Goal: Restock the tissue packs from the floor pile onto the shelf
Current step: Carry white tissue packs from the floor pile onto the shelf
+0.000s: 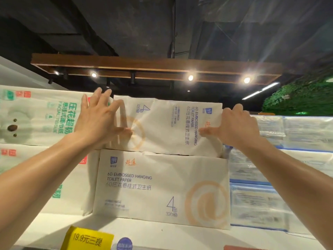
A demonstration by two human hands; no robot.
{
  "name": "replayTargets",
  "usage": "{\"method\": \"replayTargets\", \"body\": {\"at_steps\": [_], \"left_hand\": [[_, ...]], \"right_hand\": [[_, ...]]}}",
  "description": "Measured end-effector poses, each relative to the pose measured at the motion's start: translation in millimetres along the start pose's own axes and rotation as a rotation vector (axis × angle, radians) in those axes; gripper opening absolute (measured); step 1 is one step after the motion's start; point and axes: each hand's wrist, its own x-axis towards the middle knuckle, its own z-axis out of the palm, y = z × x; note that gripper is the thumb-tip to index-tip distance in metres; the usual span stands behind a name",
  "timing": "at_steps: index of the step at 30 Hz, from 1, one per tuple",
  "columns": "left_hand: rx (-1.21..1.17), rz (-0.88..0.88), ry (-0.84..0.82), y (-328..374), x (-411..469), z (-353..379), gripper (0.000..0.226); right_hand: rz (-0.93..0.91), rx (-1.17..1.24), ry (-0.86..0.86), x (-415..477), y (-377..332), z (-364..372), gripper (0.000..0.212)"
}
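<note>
A white tissue pack (167, 127) with an orange swirl and blue print lies sideways on top of a matching pack (158, 188) that stands on the shelf (54, 226). My left hand (100, 120) rests on the upper pack's left end with straight, spread fingers and the thumb on its front. At the pack's right end, my right hand (237, 127) has its fingers curled round the edge and its thumb pressed on the front. The floor pile is out of view.
White packs with green print (41, 116) are stacked to the left. Clear-wrapped blue and white packs (281, 163) fill the right. A yellow price tag (88, 239) hangs on the shelf's front edge. Above are a wooden light bar (155, 69) and a dark ceiling.
</note>
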Motion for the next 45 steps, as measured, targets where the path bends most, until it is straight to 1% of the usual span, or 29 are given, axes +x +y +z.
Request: {"method": "replayTargets", "body": {"at_steps": [2, 4, 6, 7, 10, 14, 18, 21, 25, 27, 29, 33, 36, 39, 41, 45], "left_hand": [[-0.030, 0.030, 0.023, -1.6, -7.7, -1.2, 0.091], [-0.099, 0.067, 0.056, -1.6, -22.9, -4.8, 0.085], [-0.168, 0.114, 0.055, 1.8, -42.7, -13.6, 0.081], [-0.200, 0.145, 0.043, 3.6, -53.6, -19.0, 0.078], [-0.330, 0.229, -0.011, 8.1, -85.3, -36.8, 0.075], [-0.512, 0.255, -0.140, 21.7, -130.4, -56.8, 0.075], [-0.664, 0.437, -0.288, 51.6, -188.8, -76.3, 0.078], [-0.803, 0.567, -0.388, 80.9, -244.9, -88.8, 0.078], [-0.961, 0.673, -0.550, 136.1, -322.0, -119.6, 0.085], [-1.005, 0.722, -0.649, 167.6, -359.2, -133.5, 0.087], [-1.047, 0.768, -0.739, 200.4, -399.6, -143.1, 0.085], [-1.056, 0.897, -0.950, 270.2, -489.2, -173.5, 0.075], [-1.048, 1.010, -1.059, 329.9, -556.3, -201.0, 0.083], [-1.039, 1.132, -1.172, 400.2, -614.9, -251.9, 0.078], [-1.062, 1.211, -1.200, 451.0, -650.4, -296.9, 0.076], [-1.132, 1.345, -1.261, 546.8, -718.8, -397.1, 0.078]], "right_hand": [[-0.001, 0.039, 0.020, -3.1, 1.4, -3.0, 0.087], [-0.022, 0.103, 0.085, -13.0, 3.6, -5.8, 0.083], [-0.078, 0.192, 0.128, -34.6, 0.6, -9.1, 0.076], [-0.115, 0.234, 0.115, -49.4, -1.8, -9.8, 0.073], [-0.174, 0.289, -0.028, -102.5, -10.5, -10.4, 0.069], [-0.185, 0.279, -0.205, -182.6, -15.0, -17.6, 0.070], [-0.127, 0.205, -0.253, -265.3, -3.6, -42.1, 0.061], [-0.027, 0.174, -0.279, -331.0, 14.6, -72.8, 0.060], [0.157, 0.064, -0.394, -423.8, 57.7, -108.4, 0.061], [0.306, 0.027, -0.424, -473.4, 85.1, -126.2, 0.064], [0.455, -0.007, -0.459, -527.3, 115.9, -143.3, 0.069], [0.753, -0.071, -0.546, -649.8, 173.5, -187.5, 0.066], [0.967, -0.083, -0.635, -736.3, 211.4, -228.6, 0.072], [1.101, -0.080, -0.638, -810.5, 255.2, -285.4, 0.072], [1.148, -0.125, -0.617, -851.0, 286.9, -328.4, 0.071], [1.282, -0.231, -0.602, -918.5, 348.4, -419.8, 0.081]]}}
